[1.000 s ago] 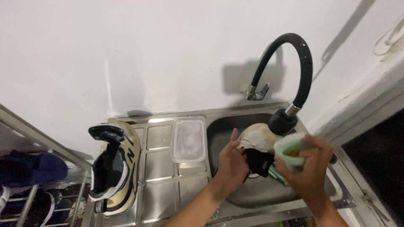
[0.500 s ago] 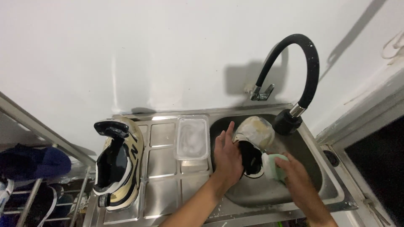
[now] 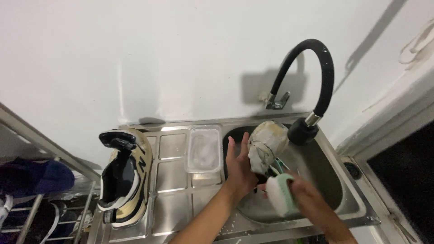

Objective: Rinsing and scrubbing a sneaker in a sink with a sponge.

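Right now we steady the beige shoe (image 3: pixel 266 144) over the steel sink (image 3: pixel 357 199) with our left hand (image 3: pixel 239 169), fingers spread flat against its side. Our right hand (image 3: pixel 312 205) grips the green-and-white scrub brush (image 3: pixel 280 194); short firm strokes away from the supporting palm seem best, under the black tap (image 3: pixel 316 81).
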